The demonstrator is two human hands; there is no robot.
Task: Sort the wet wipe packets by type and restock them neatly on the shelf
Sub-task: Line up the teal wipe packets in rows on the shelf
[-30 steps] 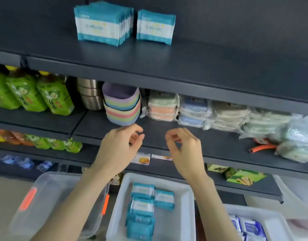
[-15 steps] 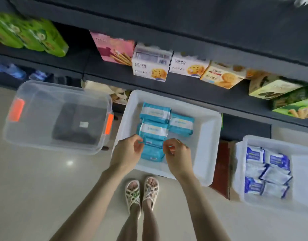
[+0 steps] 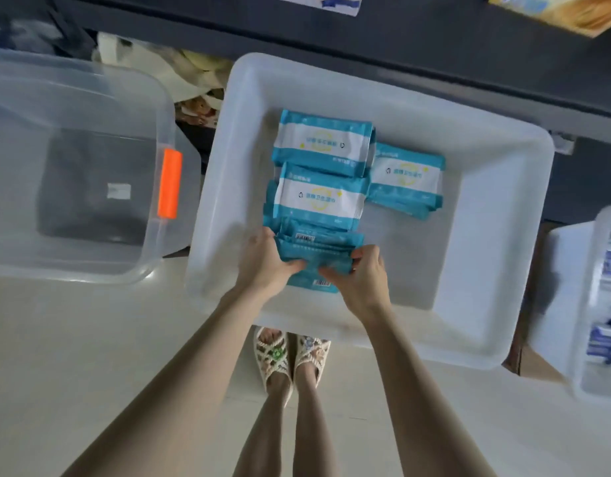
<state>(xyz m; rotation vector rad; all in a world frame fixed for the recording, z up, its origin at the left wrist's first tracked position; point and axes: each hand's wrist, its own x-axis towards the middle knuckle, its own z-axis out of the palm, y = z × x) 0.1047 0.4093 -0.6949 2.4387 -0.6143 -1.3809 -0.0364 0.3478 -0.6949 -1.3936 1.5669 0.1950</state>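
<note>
Grip now on teal packet bundle (image 3: 319,246) in white bin (image 3: 486,235), left hand (image 3: 262,261) and right hand (image 3: 361,278) at its ends, empty earlier.

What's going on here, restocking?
A person stands over a white tray on the floor. Left hand and right hand both grip a bundle of teal wipe packets at the tray's near end. More teal packets lie further back in the same tray. A clear bin sits to the left, and a second tray with blue packets is at the right.
</note>
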